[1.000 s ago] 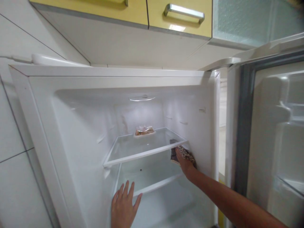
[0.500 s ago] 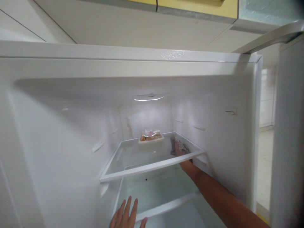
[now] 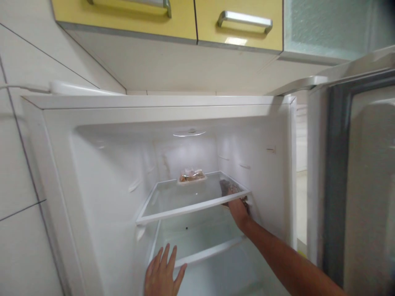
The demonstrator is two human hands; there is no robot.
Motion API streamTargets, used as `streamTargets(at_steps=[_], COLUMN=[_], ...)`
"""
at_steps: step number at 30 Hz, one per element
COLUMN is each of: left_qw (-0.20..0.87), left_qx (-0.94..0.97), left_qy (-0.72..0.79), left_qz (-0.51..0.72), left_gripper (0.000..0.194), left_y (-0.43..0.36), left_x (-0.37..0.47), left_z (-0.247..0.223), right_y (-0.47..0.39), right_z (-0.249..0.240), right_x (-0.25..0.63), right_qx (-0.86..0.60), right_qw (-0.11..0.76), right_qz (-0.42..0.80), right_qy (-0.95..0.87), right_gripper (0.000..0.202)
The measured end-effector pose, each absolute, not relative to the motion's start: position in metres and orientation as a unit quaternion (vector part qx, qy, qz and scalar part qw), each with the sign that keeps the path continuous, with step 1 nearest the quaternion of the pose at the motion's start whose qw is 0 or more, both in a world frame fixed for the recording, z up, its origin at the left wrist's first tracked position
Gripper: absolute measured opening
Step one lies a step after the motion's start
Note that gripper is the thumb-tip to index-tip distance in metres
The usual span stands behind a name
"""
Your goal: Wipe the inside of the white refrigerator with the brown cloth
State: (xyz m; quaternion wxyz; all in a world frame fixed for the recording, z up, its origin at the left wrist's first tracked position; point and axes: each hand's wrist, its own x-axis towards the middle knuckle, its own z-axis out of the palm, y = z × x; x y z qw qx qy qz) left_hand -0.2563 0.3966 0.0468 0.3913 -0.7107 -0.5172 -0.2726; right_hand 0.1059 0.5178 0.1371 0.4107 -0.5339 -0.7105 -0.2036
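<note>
I look into an open white fridge (image 3: pixel 92 172). My right hand (image 3: pixel 237 209) reaches in under the right end of the upper glass shelf (image 3: pixel 185 211) and holds a patterned cloth (image 3: pixel 230 188) pressed against the shelf by the right wall. My left hand (image 3: pixel 162 273) lies flat with fingers spread on the front left of the lower glass shelf (image 3: pixel 210 253). A wrapped tray of food (image 3: pixel 191 176) sits at the back of the upper shelf.
The fridge door (image 3: pixel 358 176) stands open on the right. Yellow cupboards with metal handles (image 3: pixel 245 18) hang above. A white tiled wall (image 3: pixel 18 164) is on the left. A doorway shows beyond the fridge's right side.
The camera pulled back after leaning in. My right hand with the cloth has shifted slightly along the upper shelf's right end; my left hand stays on the lower shelf.
</note>
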Motion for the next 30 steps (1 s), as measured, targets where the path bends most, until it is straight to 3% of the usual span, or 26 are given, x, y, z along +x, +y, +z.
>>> streamTargets(at_steps=[6, 16, 26, 30], left_qw=[0.389, 0.34, 0.401, 0.446], left_qx=[-0.712, -0.732, -0.716, -0.705], left_qy=[-0.52, -0.529, -0.497, -0.469], left_qz=[-0.268, -0.26, -0.283, -0.291], left_gripper=[0.051, 0.052, 0.051, 0.052], left_y=[0.383, 0.38, 0.386, 0.396], left_x=[-0.247, -0.245, -0.252, -0.26], left_z=[0.068, 0.077, 0.064, 0.053], right_y=[0.461, 0.352, 0.45, 0.514], right_z=[0.138, 0.119, 0.118, 0.125], right_x=[0.113, 0.132, 0.124, 0.112], right_qx=[-0.579, -0.573, -0.565, -0.575], right_qw=[0.333, 0.241, 0.271, 0.261], right_qz=[-0.295, -0.406, -0.383, -0.413], right_qy=[-0.683, -0.67, -0.678, -0.656], right_gripper=[0.066, 0.052, 0.067, 0.06])
